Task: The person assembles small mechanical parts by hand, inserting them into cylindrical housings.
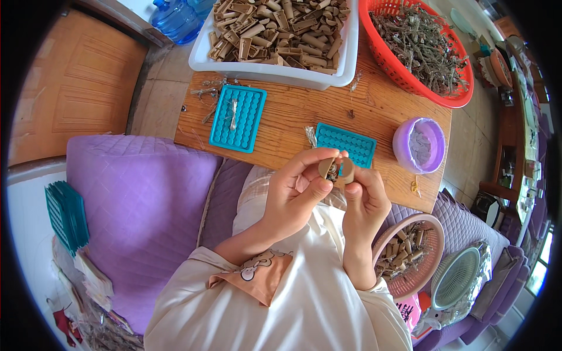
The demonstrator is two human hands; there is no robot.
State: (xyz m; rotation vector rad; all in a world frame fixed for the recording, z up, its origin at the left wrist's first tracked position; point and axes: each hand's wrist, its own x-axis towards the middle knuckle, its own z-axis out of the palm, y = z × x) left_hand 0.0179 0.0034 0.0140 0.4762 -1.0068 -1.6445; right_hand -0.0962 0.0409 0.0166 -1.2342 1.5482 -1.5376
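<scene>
Close to my body, just off the table's near edge, my left hand pinches a brown half-round plastic casing between thumb and fingers. Small parts show inside its hollow, too fine to make out. In my right hand is a second brown casing piece, its rounded side outward, held right beside the first. Beyond my hands lies a teal grid tray, with a small clear bundle at its left end. Another teal tray sits farther left, a thin pale bundle on top.
At the table's back stands a white tub of brown casings, beside a red basket of tangled grey strands. A purple bowl is near the right edge. A pink basket of casings and a pale green basket stand right of me.
</scene>
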